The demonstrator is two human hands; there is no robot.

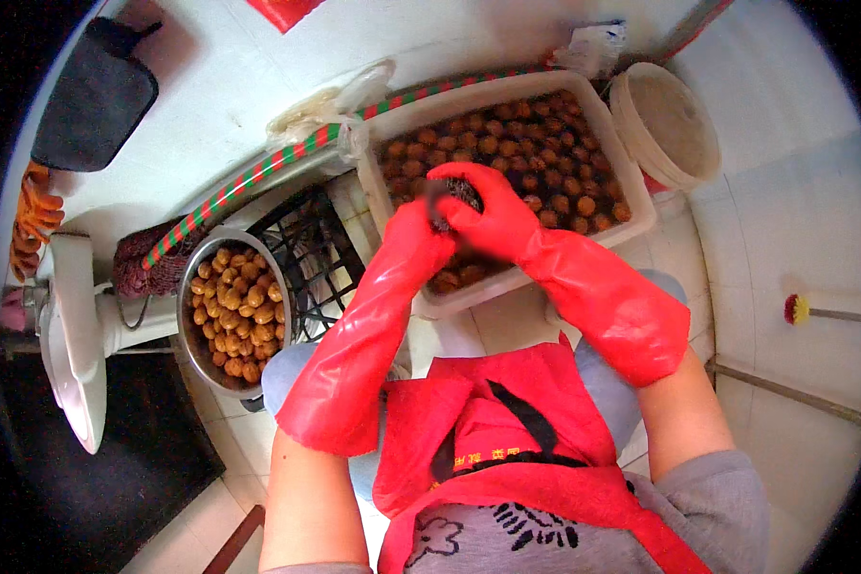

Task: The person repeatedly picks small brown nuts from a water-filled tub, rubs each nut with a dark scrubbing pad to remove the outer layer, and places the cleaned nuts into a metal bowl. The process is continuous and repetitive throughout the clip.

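Both hands wear long red rubber gloves and meet above a pale plastic tub (635,179) of walnuts (524,136) in dark liquid. My right hand (499,212) is curled around a dark, wiry scouring pad (465,192). Against the pad's near left side presses my left hand (420,229), its fingers bent inward. Blur and the gloves hide whatever lies between its fingertips. To the left, a round metal bowl (184,316) holds lighter, cleaner-looking walnuts (240,308).
A black plastic crate (323,258) stands between bowl and tub. Behind them runs a red-and-green striped pole (258,176). A whitish bucket (664,125) leans at the tub's right. On the left are a white pedestal basin (79,344) and a purple mesh sack (143,258).
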